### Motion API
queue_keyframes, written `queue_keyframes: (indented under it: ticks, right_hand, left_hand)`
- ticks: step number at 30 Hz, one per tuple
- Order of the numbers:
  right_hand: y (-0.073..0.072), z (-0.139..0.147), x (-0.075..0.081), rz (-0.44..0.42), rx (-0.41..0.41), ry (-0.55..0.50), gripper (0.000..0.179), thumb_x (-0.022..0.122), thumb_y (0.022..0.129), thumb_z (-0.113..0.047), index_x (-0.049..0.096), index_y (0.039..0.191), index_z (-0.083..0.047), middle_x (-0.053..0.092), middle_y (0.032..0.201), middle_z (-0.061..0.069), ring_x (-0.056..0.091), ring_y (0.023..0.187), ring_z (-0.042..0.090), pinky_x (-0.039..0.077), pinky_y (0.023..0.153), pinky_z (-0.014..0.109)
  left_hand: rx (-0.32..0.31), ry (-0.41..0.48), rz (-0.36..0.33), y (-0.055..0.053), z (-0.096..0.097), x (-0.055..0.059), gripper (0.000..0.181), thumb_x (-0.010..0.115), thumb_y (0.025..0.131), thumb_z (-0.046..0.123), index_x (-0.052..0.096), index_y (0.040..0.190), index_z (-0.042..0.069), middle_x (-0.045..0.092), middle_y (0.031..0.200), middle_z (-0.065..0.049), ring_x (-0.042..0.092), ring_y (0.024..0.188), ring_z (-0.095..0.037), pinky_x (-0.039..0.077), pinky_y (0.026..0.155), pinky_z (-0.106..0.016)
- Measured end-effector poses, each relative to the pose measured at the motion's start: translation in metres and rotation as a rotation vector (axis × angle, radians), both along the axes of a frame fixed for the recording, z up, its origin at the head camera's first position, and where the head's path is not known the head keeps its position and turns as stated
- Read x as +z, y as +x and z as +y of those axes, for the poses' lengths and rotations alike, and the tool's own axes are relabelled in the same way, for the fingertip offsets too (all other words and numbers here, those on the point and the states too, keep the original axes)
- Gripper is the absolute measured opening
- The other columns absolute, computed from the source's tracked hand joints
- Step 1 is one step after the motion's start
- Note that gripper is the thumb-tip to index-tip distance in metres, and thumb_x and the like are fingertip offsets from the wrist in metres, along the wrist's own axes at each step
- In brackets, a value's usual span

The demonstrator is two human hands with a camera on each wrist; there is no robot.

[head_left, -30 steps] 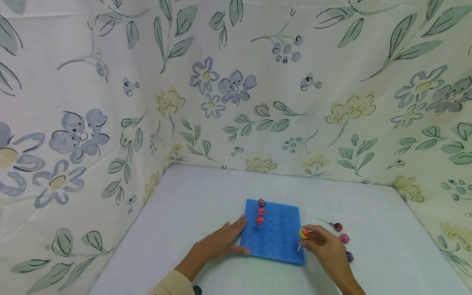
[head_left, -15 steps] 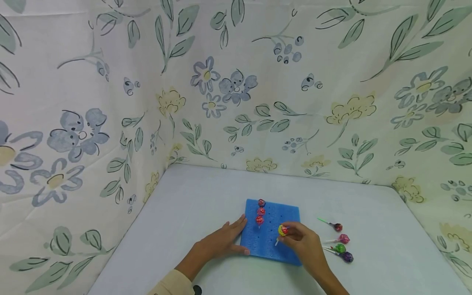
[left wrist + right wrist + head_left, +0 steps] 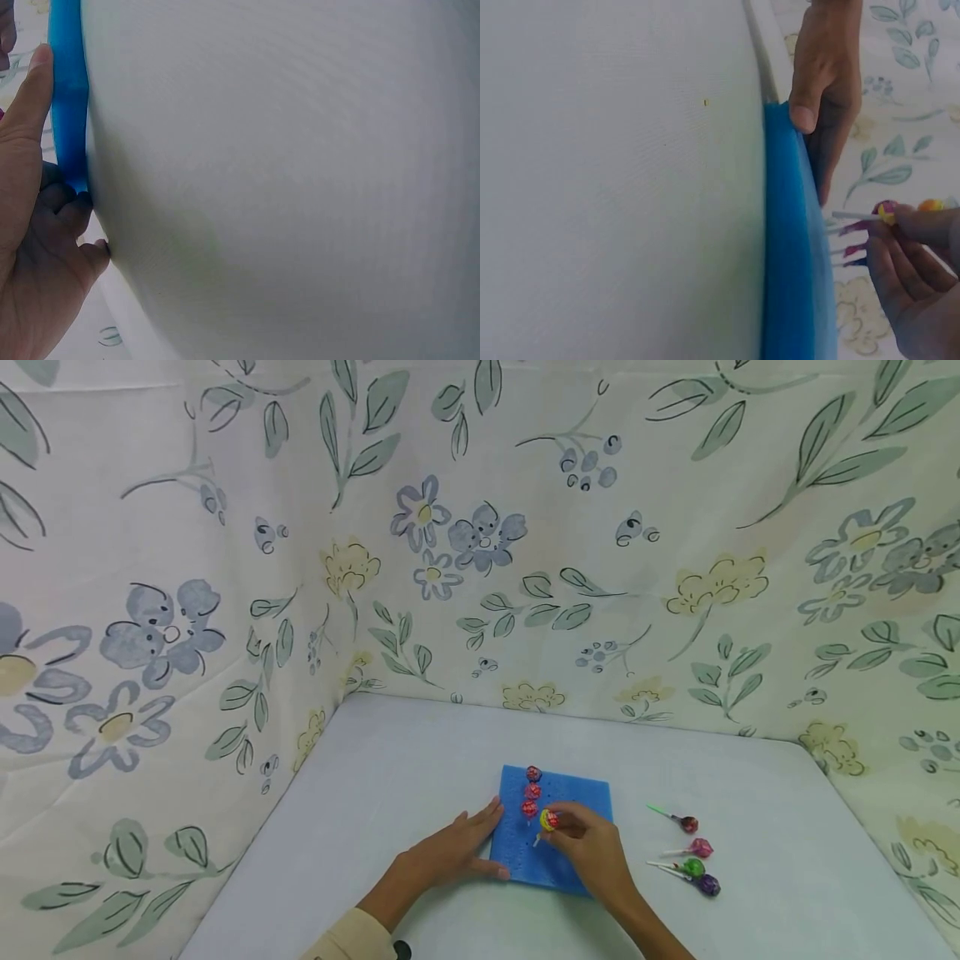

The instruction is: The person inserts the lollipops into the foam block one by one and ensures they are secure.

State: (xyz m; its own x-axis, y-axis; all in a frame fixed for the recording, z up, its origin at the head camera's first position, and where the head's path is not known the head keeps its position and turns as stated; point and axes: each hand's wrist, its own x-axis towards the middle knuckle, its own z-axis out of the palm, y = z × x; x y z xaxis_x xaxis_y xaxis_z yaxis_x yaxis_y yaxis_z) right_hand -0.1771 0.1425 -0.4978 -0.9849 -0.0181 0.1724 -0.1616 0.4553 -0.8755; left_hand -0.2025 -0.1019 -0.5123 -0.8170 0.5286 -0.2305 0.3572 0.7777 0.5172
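"Head view: what are the hands up to?"

"The right hand (image 3: pixel 596 856) pinches a round lollipop in a yellow-and-red wrapper (image 3: pixel 550 820) over a flat blue foam block with small holes (image 3: pixel 536 866). The left hand (image 3: pixel 453 853) lies spread along the block's left edge, fingers extended, not wrapped round it. The hands are apart."

"Is the stick in?"

"Not yet, I'd judge. In the right wrist view the white stick (image 3: pixel 855 216) points at the foam, its tip seemingly just short. Which hole it faces, I can't tell."

"How would you seat it well?"

"I'd likely continue the line of 3 upright reddish-wrapped lollipops (image 3: pixel 532 791). The stick leans, so square it to the surface first, pinch lower so it won't bend, then press straight down. Keep the left hand bracing the block, and mind the fingertips near those 3."

"Any others?"

"4 loose lollipops (image 3: pixel 701 847) lie on the white table (image 3: pixel 420 752), right of the block."
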Motion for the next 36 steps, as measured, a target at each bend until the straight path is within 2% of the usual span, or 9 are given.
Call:
queue_keyframes:
  ticks: [8,13,20,30,36]
  right_hand:
    - [-0.008,-0.006,-0.006,0.019,0.023,0.039,0.028,0.085,0.088,-0.001,0.079,0.112,-0.014,0.081,0.105,0.002,0.078,0.093,0.017,0.065,0.084,0.031]
    - [-0.011,-0.007,-0.008,0.014,0.031,0.07,0.028,0.084,0.089,-0.001,0.079,0.112,-0.015,0.081,0.105,0.002,0.078,0.095,0.018,0.065,0.085,0.033]
    - [-0.009,-0.012,-0.004,0.043,0.065,0.094,0.033,0.086,0.086,0.001,0.081,0.107,-0.023,0.081,0.103,-0.004,0.078,0.092,0.012,0.065,0.084,0.03]
    - [-0.007,-0.015,-0.002,0.09,0.087,0.19,0.031,0.085,0.086,0.003,0.08,0.105,-0.02,0.082,0.104,0.0,0.079,0.09,0.014,0.065,0.081,0.03]
    - [-0.004,-0.016,-0.004,0.121,0.1,0.253,0.027,0.084,0.087,0.003,0.078,0.105,-0.015,0.082,0.097,0.0,0.078,0.086,0.012,0.065,0.077,0.028]
  left_hand:
    - [-0.005,0.005,0.01,0.003,-0.001,0.003,0.103,0.069,0.092,0.068,0.024,0.171,0.02,0.018,0.178,0.003,0.027,0.161,-0.039,0.032,0.125,-0.059]
    - [-0.015,0.008,0.033,0.004,-0.001,0.003,0.103,0.069,0.092,0.068,0.024,0.171,0.019,0.019,0.178,0.003,0.028,0.161,-0.033,0.03,0.127,-0.057]
    - [-0.024,0.011,0.037,0.005,-0.002,0.005,0.102,0.069,0.093,0.067,0.025,0.17,0.018,0.019,0.178,0.002,0.028,0.161,-0.032,0.029,0.127,-0.057]
    - [-0.043,0.028,0.047,0.003,-0.004,-0.001,0.101,0.067,0.094,0.067,0.024,0.17,0.015,0.018,0.178,0.0,0.026,0.162,-0.027,0.025,0.129,-0.054]
    - [-0.044,0.029,0.05,0.002,-0.004,-0.003,0.101,0.068,0.094,0.066,0.025,0.17,0.014,0.018,0.178,0.0,0.027,0.162,-0.028,0.027,0.129,-0.055]
